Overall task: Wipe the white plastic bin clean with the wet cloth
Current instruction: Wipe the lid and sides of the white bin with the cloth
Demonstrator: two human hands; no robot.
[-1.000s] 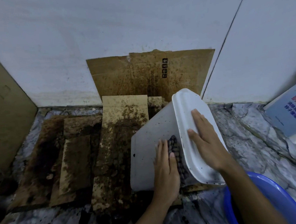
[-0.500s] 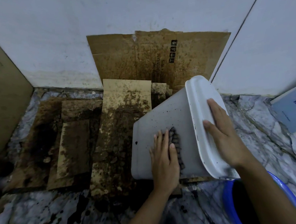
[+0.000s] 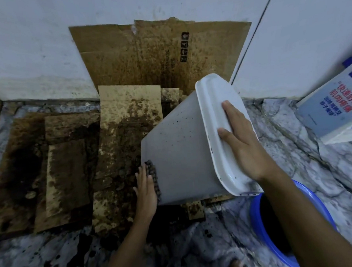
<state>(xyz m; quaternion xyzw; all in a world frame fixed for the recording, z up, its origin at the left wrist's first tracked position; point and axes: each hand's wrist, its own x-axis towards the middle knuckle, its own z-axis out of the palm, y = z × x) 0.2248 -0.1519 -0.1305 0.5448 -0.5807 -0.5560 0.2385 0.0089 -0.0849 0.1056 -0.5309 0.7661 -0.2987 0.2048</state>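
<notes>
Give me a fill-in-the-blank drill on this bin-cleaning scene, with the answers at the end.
1. The left hand presses the dark cloth against the ____ bin.
2. The right hand lies flat on the bin; under its forearm sits a ____ basin.
3. The stained sheet leaning on the wall is ____.
Answers: white; blue; cardboard.

Bin (image 3: 182,153): white, flecked with small dark specks.
Cloth (image 3: 154,180): dark grey-brown, knobbly dotted pattern.
Cardboard (image 3: 145,52): tan, mottled with dark brown stains, black printed marks.
Floor (image 3: 295,146): grey-white marbled veining, black splatters along the near edge.
Basin (image 3: 322,213): blue.
Box (image 3: 334,111): pale blue and white, red lettering.
Wall (image 3: 32,49): white.
</notes>
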